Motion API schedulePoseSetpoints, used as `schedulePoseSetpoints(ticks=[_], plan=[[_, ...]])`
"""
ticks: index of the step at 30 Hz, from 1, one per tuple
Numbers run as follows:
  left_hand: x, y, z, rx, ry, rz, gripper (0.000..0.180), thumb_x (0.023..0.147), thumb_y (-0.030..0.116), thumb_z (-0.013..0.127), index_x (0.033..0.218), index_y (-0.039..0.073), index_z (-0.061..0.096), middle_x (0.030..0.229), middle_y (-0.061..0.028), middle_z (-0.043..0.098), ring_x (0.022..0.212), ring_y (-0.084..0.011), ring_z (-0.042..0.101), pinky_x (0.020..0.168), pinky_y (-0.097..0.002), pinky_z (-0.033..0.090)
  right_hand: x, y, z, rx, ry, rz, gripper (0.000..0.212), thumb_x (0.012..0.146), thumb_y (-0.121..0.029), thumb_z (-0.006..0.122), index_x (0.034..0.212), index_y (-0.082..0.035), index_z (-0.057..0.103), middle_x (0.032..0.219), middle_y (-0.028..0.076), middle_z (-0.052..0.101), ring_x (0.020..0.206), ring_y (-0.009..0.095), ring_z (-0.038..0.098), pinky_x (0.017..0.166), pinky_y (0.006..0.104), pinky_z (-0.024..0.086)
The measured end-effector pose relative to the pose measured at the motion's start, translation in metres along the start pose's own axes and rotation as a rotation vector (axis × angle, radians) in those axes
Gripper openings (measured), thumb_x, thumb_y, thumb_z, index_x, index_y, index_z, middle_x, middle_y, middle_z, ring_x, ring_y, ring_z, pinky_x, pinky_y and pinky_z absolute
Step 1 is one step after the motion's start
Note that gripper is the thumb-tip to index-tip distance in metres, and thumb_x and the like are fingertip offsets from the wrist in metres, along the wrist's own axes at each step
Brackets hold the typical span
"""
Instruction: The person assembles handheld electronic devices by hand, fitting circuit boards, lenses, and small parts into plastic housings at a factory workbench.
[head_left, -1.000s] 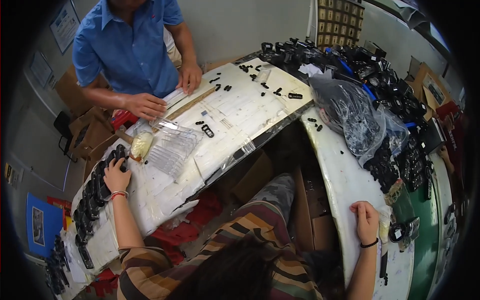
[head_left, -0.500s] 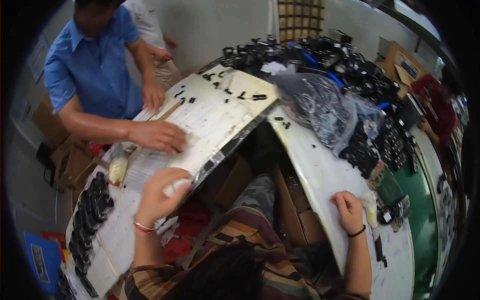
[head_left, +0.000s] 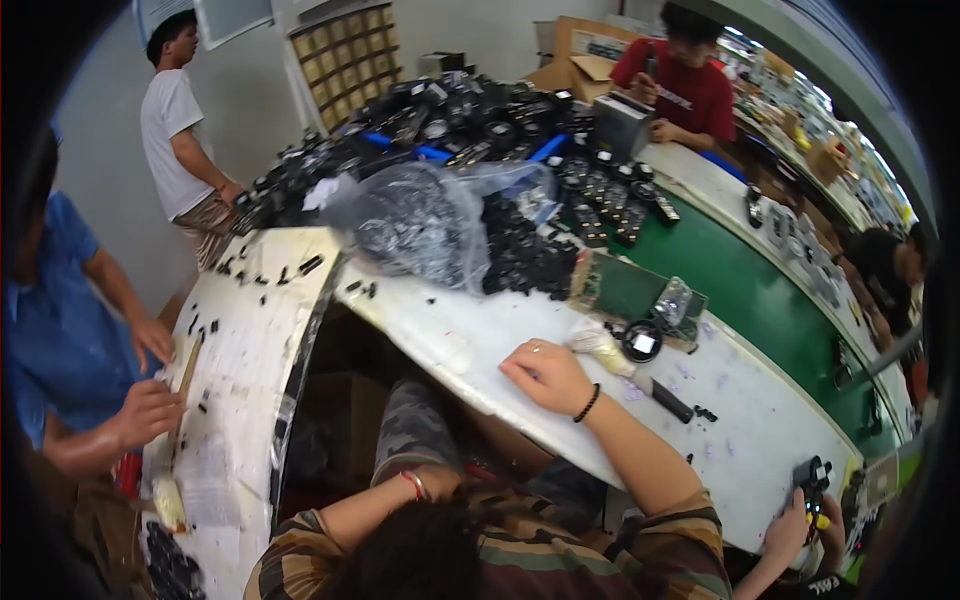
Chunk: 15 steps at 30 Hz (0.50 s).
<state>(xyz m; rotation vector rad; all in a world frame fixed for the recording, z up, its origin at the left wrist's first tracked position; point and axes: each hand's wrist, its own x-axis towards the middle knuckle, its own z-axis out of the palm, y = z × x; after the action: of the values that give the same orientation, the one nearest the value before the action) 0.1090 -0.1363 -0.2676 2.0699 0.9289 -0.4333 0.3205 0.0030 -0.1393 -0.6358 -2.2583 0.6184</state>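
Note:
My right hand (head_left: 548,376) rests on the white tabletop (head_left: 470,345), its fingers curled closed; I see nothing held in them. Just beyond it lie a pale yellowish bundle in clear plastic (head_left: 598,348) and a black round part with a white square label (head_left: 641,341). A knife with a black handle (head_left: 668,400) is to its right. Low over my lap, beside my camouflage-trousered leg (head_left: 412,425), is my left hand (head_left: 437,481). Its fingers are hidden, so I cannot tell whether it holds anything.
A large pile of black parts (head_left: 490,125) and a clear plastic bag (head_left: 405,220) cover the far table. At left, a blue-shirted co-worker's hand (head_left: 150,412) is over another white table (head_left: 235,370). A co-worker's hands (head_left: 790,530) hold a black device at lower right.
My view has swung right. My left hand, earlier above the left table with a white object in it, is now down at my lap. My right hand stays on the table, closed.

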Motion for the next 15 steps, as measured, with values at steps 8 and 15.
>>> schedulePoseSetpoints(ticks=[8, 15], plan=[[0.030, -0.039, -0.041, -0.296, 1.096, -0.302, 0.022, 0.080, 0.020, 0.056, 0.095, 0.007, 0.065, 0.094, -0.0198, 0.065, 0.082, -0.0389, 0.063, 0.072, -0.0472, 0.051, 0.002, 0.005, 0.003, 0.014, -0.021, -0.003, 0.012, 0.086, -0.013, 0.061, 0.083, -0.002, 0.066, 0.078, 0.010, 0.065, 0.074, 0.026, 0.060, 0.066, 0.0350, 0.049], [-0.016, 0.020, -0.086, -0.450, 0.114, 0.284, 0.036, 0.092, 0.027, 0.059, 0.119, 0.003, 0.056, 0.106, -0.0126, 0.063, 0.096, -0.0190, 0.062, 0.082, -0.0308, 0.049, 0.003, 0.012, 0.005, 0.023, -0.021, 0.026, 0.012, 0.086, -0.013, 0.062, 0.083, -0.002, 0.066, 0.078, 0.010, 0.065, 0.074, 0.026, 0.061, 0.066, 0.0347, 0.049]])
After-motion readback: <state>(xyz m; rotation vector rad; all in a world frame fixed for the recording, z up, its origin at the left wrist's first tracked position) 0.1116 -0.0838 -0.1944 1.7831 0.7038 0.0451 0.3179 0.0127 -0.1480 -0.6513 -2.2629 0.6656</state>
